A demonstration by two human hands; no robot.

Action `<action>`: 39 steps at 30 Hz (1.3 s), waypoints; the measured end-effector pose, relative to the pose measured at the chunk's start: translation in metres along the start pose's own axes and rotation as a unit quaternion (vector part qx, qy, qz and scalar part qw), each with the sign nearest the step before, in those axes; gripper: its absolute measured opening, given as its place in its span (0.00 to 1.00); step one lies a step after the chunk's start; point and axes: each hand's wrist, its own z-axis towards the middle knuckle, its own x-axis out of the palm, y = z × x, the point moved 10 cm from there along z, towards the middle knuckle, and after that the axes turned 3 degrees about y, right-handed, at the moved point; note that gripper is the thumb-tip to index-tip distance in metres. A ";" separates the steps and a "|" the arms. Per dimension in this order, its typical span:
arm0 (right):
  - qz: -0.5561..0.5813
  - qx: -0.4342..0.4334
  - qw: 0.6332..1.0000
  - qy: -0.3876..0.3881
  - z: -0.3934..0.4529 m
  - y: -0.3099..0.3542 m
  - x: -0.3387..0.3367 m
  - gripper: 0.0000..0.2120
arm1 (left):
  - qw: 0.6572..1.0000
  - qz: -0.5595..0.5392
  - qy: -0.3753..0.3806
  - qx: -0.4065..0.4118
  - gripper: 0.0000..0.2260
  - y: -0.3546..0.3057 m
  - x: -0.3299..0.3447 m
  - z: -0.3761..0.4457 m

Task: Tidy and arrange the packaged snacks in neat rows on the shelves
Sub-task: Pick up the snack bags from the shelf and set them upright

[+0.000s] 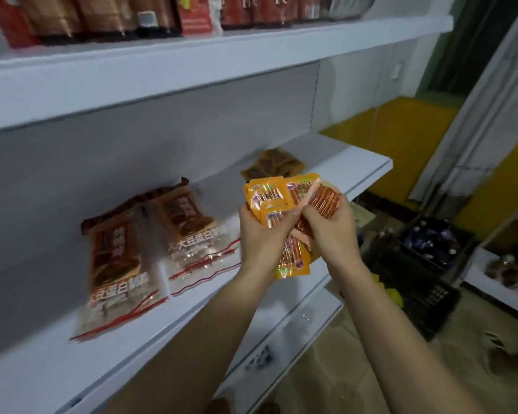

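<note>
Left hand [259, 231] and right hand [331, 227] grip shiny orange snack packets [269, 198] above white metal shelf [192, 312]; two brown-and-clear pouches [117, 264] lie left, brown packets [274, 164] behind.

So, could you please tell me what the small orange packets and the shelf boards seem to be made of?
The small orange packets, held in both hands, look like thin glossy plastic film: they crinkle and catch iridescent glints. The shelf board looks like white-painted sheet metal, judging by its smooth, thin folded front lip, though coated board cannot be ruled out.

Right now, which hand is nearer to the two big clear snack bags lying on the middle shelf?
Left. The left hand, holding orange packets, is just right of the big clear snack bags; the right hand is farther right, beyond the left.
</note>
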 end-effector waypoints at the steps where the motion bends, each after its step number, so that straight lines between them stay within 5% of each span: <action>1: -0.002 0.002 1.000 0.005 0.016 -0.005 -0.005 0.15 | 1.000 -0.001 -0.003 -0.004 0.26 0.005 0.013 0.013; 4: -0.019 0.014 1.000 0.015 0.069 -0.021 -0.018 0.14 | 0.999 -0.022 -0.016 -0.025 0.16 0.029 0.046 0.062; 8: -0.022 0.039 0.999 0.024 0.144 -0.043 -0.025 0.12 | 0.999 0.016 -0.038 -0.014 0.16 0.042 0.076 0.124; 11: -0.034 0.064 0.996 0.047 0.196 -0.059 -0.017 0.11 | 0.997 0.025 -0.076 0.003 0.05 0.047 0.087 0.167; 21: -0.006 0.025 0.975 0.221 0.346 -0.068 0.087 0.23 | 0.962 0.172 -0.205 0.056 0.32 0.019 0.042 0.283; 24: -0.073 -0.032 0.954 0.290 0.372 -0.072 0.117 0.32 | 0.927 0.295 -0.232 0.026 0.29 0.028 0.034 0.302; 29: -0.260 -0.127 0.900 0.327 0.401 -0.107 0.120 0.31 | 0.852 0.427 -0.303 -0.029 0.37 0.062 0.014 0.295; 39: -0.145 -0.234 0.906 0.323 0.395 -0.087 0.083 0.19 | 0.746 0.543 -0.384 0.035 0.25 0.037 0.025 0.248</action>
